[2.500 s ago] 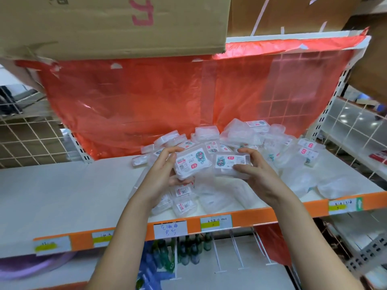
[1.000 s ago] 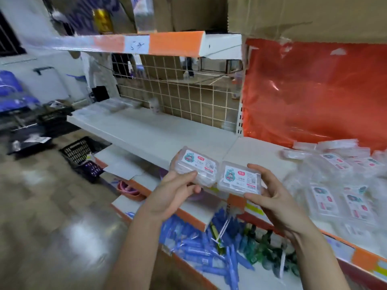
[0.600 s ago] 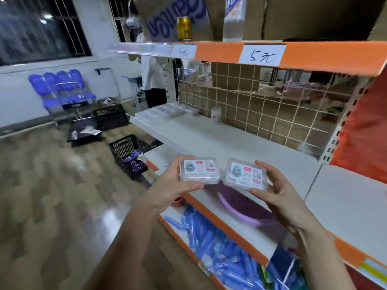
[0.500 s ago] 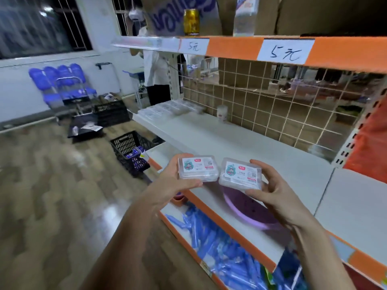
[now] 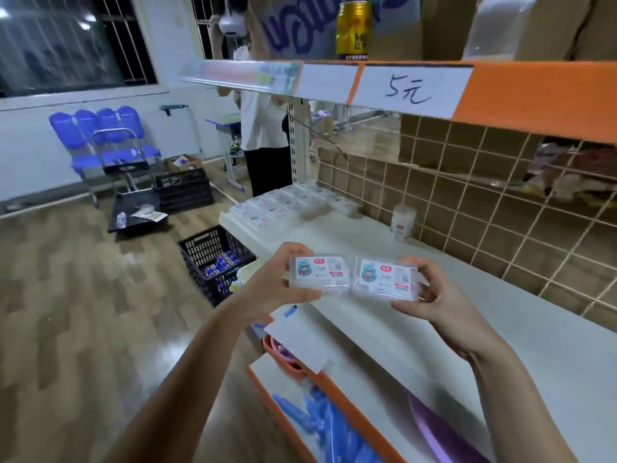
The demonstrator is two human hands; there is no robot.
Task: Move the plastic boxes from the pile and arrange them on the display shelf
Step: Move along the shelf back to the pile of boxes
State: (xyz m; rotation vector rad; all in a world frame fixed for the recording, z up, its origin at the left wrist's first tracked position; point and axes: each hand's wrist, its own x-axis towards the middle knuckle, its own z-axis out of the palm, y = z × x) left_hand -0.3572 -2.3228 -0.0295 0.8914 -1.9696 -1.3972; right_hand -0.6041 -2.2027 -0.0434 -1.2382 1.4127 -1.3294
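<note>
Far left, beyond the shelving: blue chairs [image 5: 107, 135] against the wall, a black crate [image 5: 217, 262] on the floor. Not part of the job.

Left hand [image 5: 277, 282] wrapped round one box [image 5: 320, 274], thumb under the near edge, fingers behind. Label kept face up, probably to match the rows ahead. Right hand [image 5: 434, 295] clamped on a second box [image 5: 385, 279] the same way, thumb below, fingers curled over the far side. Edges of the two touching or nearly so, hard to tell which. Both carried level above the white shelf [image 5: 500, 315], not yet set down.

Further back on that shelf, at its left end, rows [image 5: 283, 203] of like boxes laid flat and close together. Likely destination, with bare shelf beside them. Upright by the mesh back, one small jar [image 5: 403, 222], apart from the rows.
</note>
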